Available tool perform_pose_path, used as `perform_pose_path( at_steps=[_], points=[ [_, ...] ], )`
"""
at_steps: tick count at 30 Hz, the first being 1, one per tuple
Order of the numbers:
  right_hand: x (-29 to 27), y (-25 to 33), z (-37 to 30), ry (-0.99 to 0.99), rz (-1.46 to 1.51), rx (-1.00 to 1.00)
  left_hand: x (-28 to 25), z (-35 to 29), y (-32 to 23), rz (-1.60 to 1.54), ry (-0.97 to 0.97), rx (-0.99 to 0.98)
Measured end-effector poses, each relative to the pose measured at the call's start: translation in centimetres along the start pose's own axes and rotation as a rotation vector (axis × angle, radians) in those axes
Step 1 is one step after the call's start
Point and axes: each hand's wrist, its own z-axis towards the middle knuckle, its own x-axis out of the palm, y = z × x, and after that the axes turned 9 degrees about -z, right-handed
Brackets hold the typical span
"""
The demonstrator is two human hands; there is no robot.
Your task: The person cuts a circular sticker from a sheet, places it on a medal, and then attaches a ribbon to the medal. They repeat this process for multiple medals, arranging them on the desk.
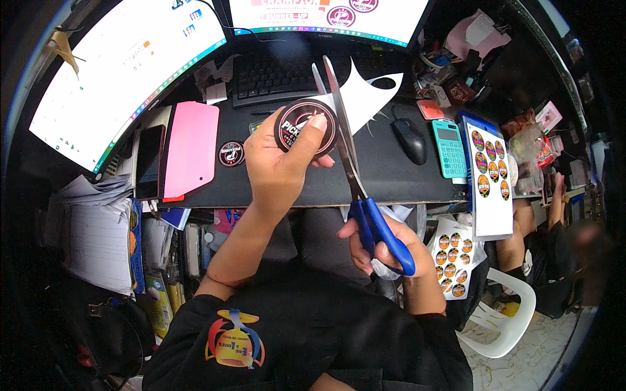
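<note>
My left hand (277, 166) grips a round black printed sticker (292, 124) with white and pink lettering, thumb pressed on its face. My right hand (414, 251) has its fingers through the blue handles of a pair of scissors (349, 153). The long blades point away from me and stand slightly apart, passing by the sticker's right edge. Beyond the blades is a white paper scrap (362, 98) with a round hole in it; whether it still joins the sticker is hidden. A similar round sticker (231, 154) lies on the desk left of my left hand.
On the dark desk (261, 192) are a keyboard (274, 78), a mouse (409, 140), a teal calculator (450, 150) and a pink folder (190, 150) beside a phone (150, 161). Sticker sheets (490, 195) hang at the right, near a white chair (515, 326). Another person sits at far right.
</note>
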Motion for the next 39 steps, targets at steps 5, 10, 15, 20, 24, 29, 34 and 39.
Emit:
perform_pose_path(
  at_steps=[5, 10, 15, 20, 24, 29, 34, 39],
  points=[
    [-0.7, 0.7, -0.3, 0.027, 0.002, 0.038, -0.3, 0.1, 0.1, -0.001, 0.024, 0.003],
    [-1.6, 1.3, -0.6, 0.044, 0.032, 0.083, -0.4, 0.2, 0.1, -0.002, 0.038, -0.015],
    [-2.5, 2.0, -1.0, 0.061, 0.064, 0.116, -0.5, 0.3, -0.2, 0.007, 0.045, -0.055],
    [-3.4, 2.3, -1.3, 0.081, 0.017, 0.08, -0.4, 0.5, -0.3, 0.0, 0.061, -0.076],
    [-3.6, 2.5, -1.6, 0.059, 0.047, 0.144, -0.3, 0.5, -0.2, -0.014, 0.072, -0.075],
    [-4.5, 2.9, -1.9, 0.094, 0.042, 0.144, -0.4, 0.6, -0.3, -0.012, 0.097, -0.108],
    [-5.0, 3.2, -2.4, 0.103, 0.046, 0.185, -0.3, 0.7, -0.2, 0.007, 0.107, -0.111],
    [-5.6, 3.4, -2.7, 0.11, 0.099, 0.198, -0.4, 0.8, -0.2, -0.012, 0.136, -0.154]
  ],
)
